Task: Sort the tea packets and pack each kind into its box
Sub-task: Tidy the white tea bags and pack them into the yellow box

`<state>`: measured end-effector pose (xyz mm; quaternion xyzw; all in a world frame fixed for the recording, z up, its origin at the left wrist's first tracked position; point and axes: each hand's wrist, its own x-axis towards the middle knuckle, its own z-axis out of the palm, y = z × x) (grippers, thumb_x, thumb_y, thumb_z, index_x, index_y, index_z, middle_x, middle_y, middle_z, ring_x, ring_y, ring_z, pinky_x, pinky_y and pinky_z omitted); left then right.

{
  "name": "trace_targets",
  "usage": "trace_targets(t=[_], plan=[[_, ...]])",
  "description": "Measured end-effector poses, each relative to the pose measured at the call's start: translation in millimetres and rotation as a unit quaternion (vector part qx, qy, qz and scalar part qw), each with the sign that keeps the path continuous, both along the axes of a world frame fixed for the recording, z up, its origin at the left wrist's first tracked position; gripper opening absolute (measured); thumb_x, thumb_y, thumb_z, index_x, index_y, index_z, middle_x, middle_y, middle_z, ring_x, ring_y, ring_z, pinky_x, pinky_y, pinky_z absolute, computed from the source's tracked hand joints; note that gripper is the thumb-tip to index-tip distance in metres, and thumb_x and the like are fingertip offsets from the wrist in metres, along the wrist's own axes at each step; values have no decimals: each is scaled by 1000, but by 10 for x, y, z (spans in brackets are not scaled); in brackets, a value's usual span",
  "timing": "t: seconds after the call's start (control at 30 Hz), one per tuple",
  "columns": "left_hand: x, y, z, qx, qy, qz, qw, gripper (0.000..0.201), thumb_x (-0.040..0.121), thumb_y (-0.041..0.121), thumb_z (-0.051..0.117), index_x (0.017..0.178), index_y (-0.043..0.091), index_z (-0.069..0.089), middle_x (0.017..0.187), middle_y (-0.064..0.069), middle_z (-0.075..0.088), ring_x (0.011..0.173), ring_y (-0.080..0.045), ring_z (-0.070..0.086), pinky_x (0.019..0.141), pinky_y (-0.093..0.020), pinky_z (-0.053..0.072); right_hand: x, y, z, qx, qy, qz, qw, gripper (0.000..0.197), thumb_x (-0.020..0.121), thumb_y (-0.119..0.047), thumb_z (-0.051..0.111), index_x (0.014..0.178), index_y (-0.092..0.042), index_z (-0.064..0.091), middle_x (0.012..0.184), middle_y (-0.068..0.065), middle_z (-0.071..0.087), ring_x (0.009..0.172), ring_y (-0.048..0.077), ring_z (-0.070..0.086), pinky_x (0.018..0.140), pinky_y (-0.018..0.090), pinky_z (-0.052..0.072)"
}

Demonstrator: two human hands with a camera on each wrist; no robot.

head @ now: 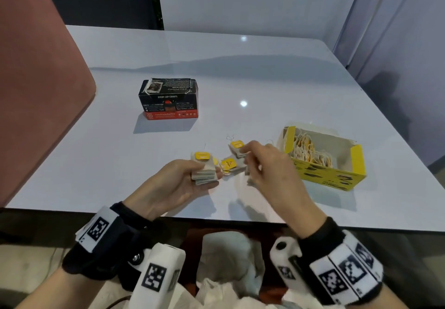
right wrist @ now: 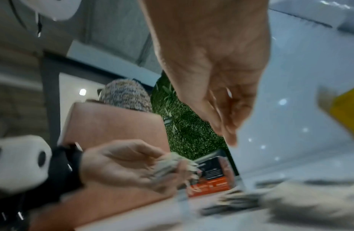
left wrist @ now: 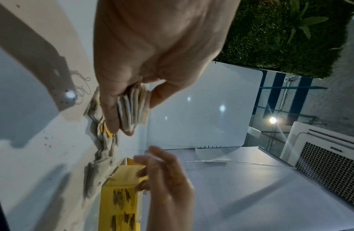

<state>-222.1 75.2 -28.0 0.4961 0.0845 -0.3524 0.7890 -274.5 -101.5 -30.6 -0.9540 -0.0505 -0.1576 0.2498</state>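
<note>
My left hand (head: 212, 178) is palm up above the table's near edge and grips a stack of beige tea packets (head: 203, 164) with a yellow tag on top; thumb and fingers clamp the stack (left wrist: 132, 107). Beside it, a small loose pile of the same yellow-tagged packets (head: 231, 164) lies on the table. My right hand (head: 248, 154) hovers over that pile with fingers pointing down, and nothing shows between the fingers (right wrist: 229, 134). The open yellow box (head: 322, 171) at the right holds several packets. The black and red box (head: 168, 99) stands closed at the back left.
The white glossy table (head: 265, 80) stretches beyond the boxes. A pink padded seat back (head: 36, 92) borders the table's left side. White plastic bags (head: 228, 260) lie below the near edge, between my wrists.
</note>
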Motion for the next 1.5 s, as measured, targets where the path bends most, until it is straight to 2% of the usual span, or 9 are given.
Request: trace_targets(t=[0.13, 0.33, 0.57, 0.73, 0.9, 1.1, 1.17, 1.27, 1.5], plan=[[-13, -35, -21, 24, -20, -10, 999, 26, 92, -10, 30, 96, -10, 56, 96, -21, 62, 83, -23, 66, 74, -31, 57, 92, -152, -108, -205, 158, -22, 966, 25, 93, -16, 46, 118, -12, 45, 108, 6, 49, 98, 25, 50, 61, 32, 35], [-66, -98, -34, 23, -15, -22, 999, 31, 89, -13, 27, 98, -10, 56, 99, -22, 61, 88, -27, 63, 78, -34, 55, 147, -82, -205, -238, 162, -39, 957, 24, 93, -9, 42, 117, -9, 41, 100, 7, 46, 87, 26, 54, 44, 24, 12], [-72, -96, -12, 16, 3, -37, 999, 31, 88, -15, 26, 100, -10, 54, 102, -25, 58, 91, -29, 61, 76, -35, 55, 45, -265, 160, -8, 136, -24, 990, 32, 88, -14, 52, 118, -25, 53, 96, 3, 50, 77, 19, 56, 67, 30, 43], [-104, -164, -13, 12, 7, -68, 998, 34, 88, -13, 26, 100, -8, 57, 101, -23, 60, 91, -28, 62, 79, -36, 54, 6, -302, 346, 243, 163, 39, 955, 25, 79, -4, 62, 91, -25, 70, 102, -2, 66, 88, 14, 66, 82, 33, 55], [-145, -224, -8, 19, -2, -90, 996, 36, 87, -13, 27, 108, -5, 55, 98, -21, 61, 89, -27, 64, 85, -37, 52, 46, -105, 261, 87, 66, 49, 993, 18, 81, -5, 67, 95, -16, 71, 97, -1, 65, 84, 14, 64, 76, 16, 50], [-192, -285, -7, 10, -9, -96, 995, 41, 86, -15, 26, 119, -8, 48, 101, -23, 59, 91, -29, 62, 88, -38, 50, 97, 75, 194, 46, -135, 5, 990, 16, 82, -27, 63, 80, -12, 67, 77, 0, 61, 59, 15, 57, 50, 26, 46], [-202, -283, 17, -4, -20, -104, 994, 40, 84, -17, 25, 115, -10, 49, 105, -26, 57, 96, -31, 60, 93, -41, 48, 32, 180, 107, -18, -121, 6, 993, 17, 81, -28, 57, 80, -14, 66, 77, 0, 60, 57, 16, 58, 43, 22, 41], [-195, -261, 60, -30, -31, -102, 994, 39, 81, -19, 23, 102, -9, 56, 94, -20, 64, 87, -25, 66, 78, -34, 58, -102, 240, -79, -79, -98, 25, 992, 12, 75, -17, 64, 86, -16, 67, 80, 0, 59, 68, 16, 61, 41, 23, 41], [-190, -219, 40, -62, -29, -90, 994, 44, 78, -21, 20, 104, -14, 55, 98, -22, 66, 86, -24, 69, 77, -33, 58, -185, 206, -123, -55, -135, 47, 988, 11, 76, -8, 73, 85, -15, 71, 87, 1, 64, 80, 18, 59, 45, 29, 49]])
